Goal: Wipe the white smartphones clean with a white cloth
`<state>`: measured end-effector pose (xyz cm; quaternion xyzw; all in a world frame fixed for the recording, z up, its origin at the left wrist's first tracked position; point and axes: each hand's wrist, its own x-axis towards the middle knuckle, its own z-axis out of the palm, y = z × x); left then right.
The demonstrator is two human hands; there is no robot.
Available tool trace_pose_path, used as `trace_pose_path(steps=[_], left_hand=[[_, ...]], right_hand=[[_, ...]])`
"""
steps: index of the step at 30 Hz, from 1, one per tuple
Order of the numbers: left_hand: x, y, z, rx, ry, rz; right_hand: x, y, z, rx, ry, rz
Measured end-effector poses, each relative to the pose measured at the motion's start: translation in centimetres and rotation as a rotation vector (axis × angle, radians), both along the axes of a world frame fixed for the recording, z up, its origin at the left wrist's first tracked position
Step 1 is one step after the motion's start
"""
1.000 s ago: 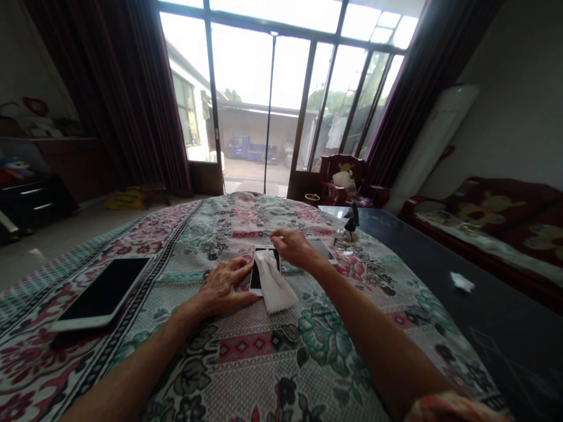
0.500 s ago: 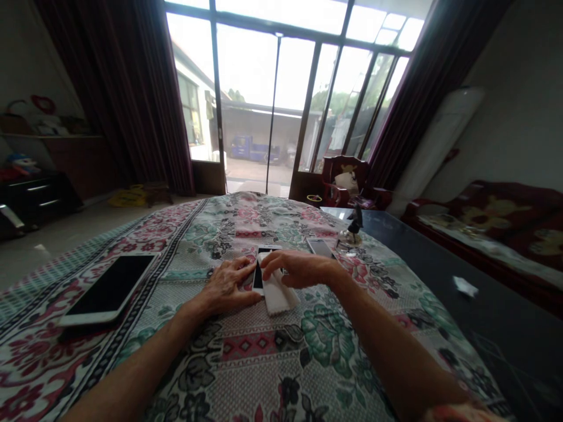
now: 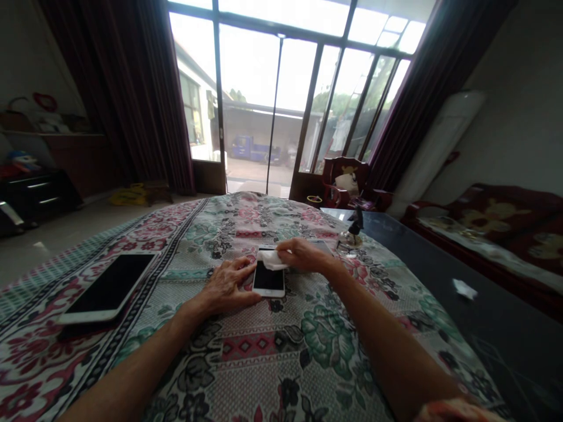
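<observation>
A white-framed smartphone (image 3: 269, 282) with a dark screen lies flat on the patterned tablecloth (image 3: 259, 328). Along its left side, my left hand (image 3: 226, 284) holds it in place, thumb at the near corner and fingers at the edge. My right hand (image 3: 301, 255) pinches a white cloth (image 3: 271, 259), bunched over the far part of the screen. The near part of the screen is uncovered. Behind the right hand, another phone (image 3: 323, 246) is partly hidden.
A white tablet (image 3: 109, 288) rests at the left of the table. A small dark figurine on a clear base (image 3: 350, 237) stands at the far right. Beyond the table's right edge, a crumpled white paper (image 3: 465, 289) lies on a dark surface (image 3: 497, 328).
My right hand has drawn the cloth up to the phone's far end, and the cloth is now bunched. More of the near screen shows. My left hand has stayed put.
</observation>
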<state>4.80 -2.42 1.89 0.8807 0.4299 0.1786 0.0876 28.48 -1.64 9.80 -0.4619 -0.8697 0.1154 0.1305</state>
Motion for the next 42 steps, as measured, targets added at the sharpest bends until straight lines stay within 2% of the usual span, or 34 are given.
trace_pose_path(steps=[4,7,9,10,12,15,17,20,23,25,27,30,33,37,39,42], left_hand=[[0.0,0.1,-0.1,0.004,-0.012,-0.007],[-0.1,0.2,-0.1,0.005,-0.009,-0.022],[-0.1,0.2,-0.1,-0.001,-0.009,-0.020],[-0.1,0.2,0.0,-0.004,-0.010,-0.018],[-0.1,0.1,-0.1,-0.007,-0.012,-0.012],[-0.1,0.1,-0.1,-0.007,-0.017,-0.006],[-0.1,0.1,-0.2,-0.009,-0.017,0.003],[0.0,0.1,-0.2,-0.013,-0.004,0.011],[0.0,0.1,-0.1,-0.011,0.002,0.006],[0.0,0.1,-0.1,-0.010,-0.002,0.006],[0.0,0.0,0.0,-0.006,-0.004,0.006],[0.0,0.0,0.0,-0.002,-0.009,-0.004],[0.0,0.0,0.0,-0.013,-0.019,-0.004],[0.0,0.0,0.0,-0.012,-0.020,0.002],[0.0,0.0,0.0,0.005,-0.025,-0.007],[0.0,0.0,0.0,0.026,-0.033,-0.023]], right_hand=[[0.8,0.9,-0.8,-0.069,0.042,-0.075],[0.0,1.0,-1.2,0.010,0.075,-0.244],[-0.4,0.9,-0.8,0.101,0.078,-0.338],[-0.4,0.7,-0.5,0.133,0.071,-0.342],[-0.2,0.3,0.4,0.133,0.048,-0.251],[0.3,-0.6,1.3,0.031,-0.039,-0.083],[0.4,-1.0,1.0,-0.018,-0.113,-0.040],[0.0,-0.9,-0.5,-0.030,-0.172,-0.042],[-0.3,0.0,-2.0,0.024,-0.134,-0.051],[-0.3,0.7,-2.5,0.072,-0.116,-0.083],[-0.1,1.2,-2.2,0.087,-0.100,-0.143],[0.5,1.3,-0.9,0.080,0.018,-0.231],[0.9,0.9,0.1,0.017,0.146,-0.265],[0.5,0.9,-0.8,-0.109,0.162,-0.218],[0.3,1.2,-1.5,-0.040,0.120,-0.210],[0.3,1.6,-1.9,0.152,0.115,-0.279]])
